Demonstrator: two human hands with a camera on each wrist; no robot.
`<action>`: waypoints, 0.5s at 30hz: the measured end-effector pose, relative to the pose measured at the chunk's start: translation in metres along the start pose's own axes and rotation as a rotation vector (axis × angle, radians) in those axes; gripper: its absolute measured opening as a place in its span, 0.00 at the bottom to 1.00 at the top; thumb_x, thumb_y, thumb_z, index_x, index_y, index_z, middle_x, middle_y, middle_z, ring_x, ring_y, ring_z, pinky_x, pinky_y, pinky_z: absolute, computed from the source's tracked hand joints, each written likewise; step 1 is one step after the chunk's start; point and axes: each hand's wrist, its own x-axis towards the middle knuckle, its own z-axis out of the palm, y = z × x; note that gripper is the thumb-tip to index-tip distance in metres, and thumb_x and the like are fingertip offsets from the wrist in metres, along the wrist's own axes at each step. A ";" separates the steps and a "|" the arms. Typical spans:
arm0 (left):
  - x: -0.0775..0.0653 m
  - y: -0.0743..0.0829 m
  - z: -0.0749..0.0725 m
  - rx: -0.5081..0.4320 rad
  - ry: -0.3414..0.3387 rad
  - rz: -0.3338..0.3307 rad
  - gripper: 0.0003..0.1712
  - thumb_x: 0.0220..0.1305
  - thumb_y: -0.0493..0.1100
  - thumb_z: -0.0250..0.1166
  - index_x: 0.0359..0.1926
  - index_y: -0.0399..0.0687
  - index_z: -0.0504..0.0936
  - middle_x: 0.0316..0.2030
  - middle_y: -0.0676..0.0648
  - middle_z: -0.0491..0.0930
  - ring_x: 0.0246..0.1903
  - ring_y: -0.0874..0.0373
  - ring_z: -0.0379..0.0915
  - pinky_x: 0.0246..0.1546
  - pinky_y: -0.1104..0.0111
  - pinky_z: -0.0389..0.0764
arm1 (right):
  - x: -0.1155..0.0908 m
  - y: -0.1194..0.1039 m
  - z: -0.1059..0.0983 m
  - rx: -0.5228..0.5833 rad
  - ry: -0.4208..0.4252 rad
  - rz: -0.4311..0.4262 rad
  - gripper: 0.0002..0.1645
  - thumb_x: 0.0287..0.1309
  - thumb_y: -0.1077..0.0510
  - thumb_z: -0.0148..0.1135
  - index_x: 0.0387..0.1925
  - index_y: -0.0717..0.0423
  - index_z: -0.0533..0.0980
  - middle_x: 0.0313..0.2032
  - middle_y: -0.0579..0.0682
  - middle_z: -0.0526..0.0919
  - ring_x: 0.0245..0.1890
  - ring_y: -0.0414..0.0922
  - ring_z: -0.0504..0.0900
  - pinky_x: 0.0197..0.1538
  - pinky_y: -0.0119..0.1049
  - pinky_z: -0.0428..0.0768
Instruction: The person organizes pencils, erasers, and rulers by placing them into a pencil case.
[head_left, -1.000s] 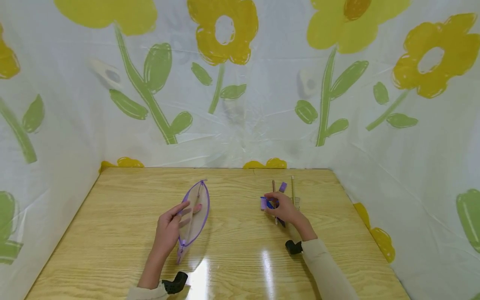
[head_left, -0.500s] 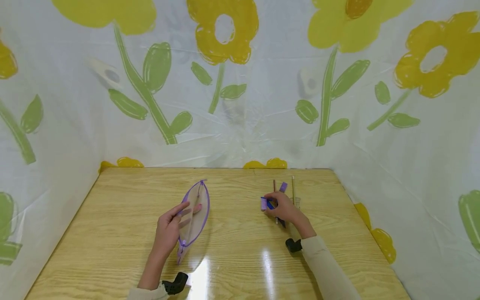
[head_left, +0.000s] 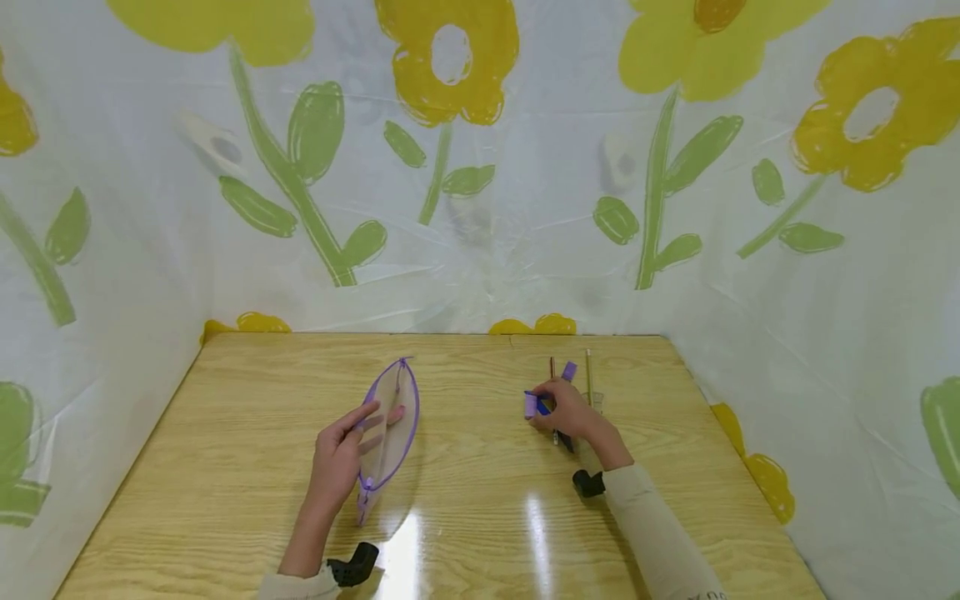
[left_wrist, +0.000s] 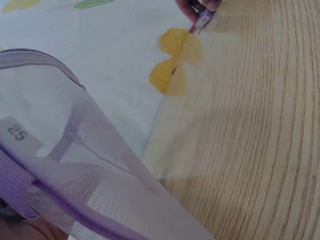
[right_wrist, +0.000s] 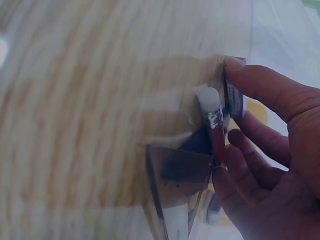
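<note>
My left hand (head_left: 337, 457) holds a see-through mesh zip pouch (head_left: 402, 437) with purple trim, its mouth spread wide; some fingers show through the mesh. A tag printed "25" (left_wrist: 20, 135) sits on the pouch in the left wrist view. On the right of the table my right hand (head_left: 572, 412) pinches a small purple block (head_left: 530, 407) with a printed label, between thumb and fingers. Right beside those fingers, in the right wrist view, lies a red pencil (right_wrist: 216, 135) with a white eraser tip. A clear dark-edged piece (right_wrist: 182, 175) lies near it, over something blue (right_wrist: 197, 142).
Beyond my right hand lie another purple piece (head_left: 570, 371) and a pale yellow pencil (head_left: 588, 371). A clear, marked piece (head_left: 597, 402) is partly covered by my hand. The wooden table (head_left: 465, 467) meets flower-printed cloth walls (head_left: 540, 275) at its back and sides.
The view has shifted slightly. Both hands keep nearly the same place, the left on the pouch and the right at the purple block.
</note>
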 end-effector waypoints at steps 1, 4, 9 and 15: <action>0.000 0.000 0.000 0.001 0.001 0.000 0.27 0.75 0.26 0.36 0.67 0.28 0.71 0.69 0.32 0.69 0.64 0.37 0.71 0.57 0.62 0.85 | 0.000 0.000 0.000 -0.003 0.002 0.003 0.31 0.56 0.57 0.76 0.58 0.69 0.77 0.55 0.63 0.78 0.50 0.53 0.79 0.50 0.48 0.84; 0.000 -0.001 -0.001 -0.001 0.001 -0.004 0.27 0.74 0.26 0.36 0.67 0.27 0.71 0.69 0.32 0.69 0.64 0.36 0.71 0.58 0.61 0.84 | 0.000 -0.001 0.000 0.004 0.010 0.017 0.32 0.56 0.56 0.76 0.57 0.69 0.77 0.52 0.61 0.79 0.43 0.49 0.77 0.43 0.43 0.82; 0.001 0.000 -0.001 -0.008 0.001 -0.008 0.27 0.75 0.27 0.36 0.67 0.28 0.72 0.69 0.33 0.69 0.64 0.37 0.71 0.58 0.61 0.84 | -0.003 -0.005 0.000 0.046 0.035 0.036 0.31 0.55 0.57 0.76 0.57 0.67 0.76 0.49 0.59 0.79 0.39 0.47 0.75 0.41 0.41 0.80; 0.003 0.000 0.000 0.003 -0.001 0.005 0.27 0.74 0.27 0.36 0.67 0.28 0.72 0.69 0.33 0.70 0.63 0.38 0.73 0.58 0.60 0.84 | -0.006 -0.007 0.000 0.095 0.053 0.022 0.29 0.56 0.58 0.75 0.57 0.63 0.76 0.54 0.58 0.79 0.51 0.53 0.79 0.54 0.51 0.84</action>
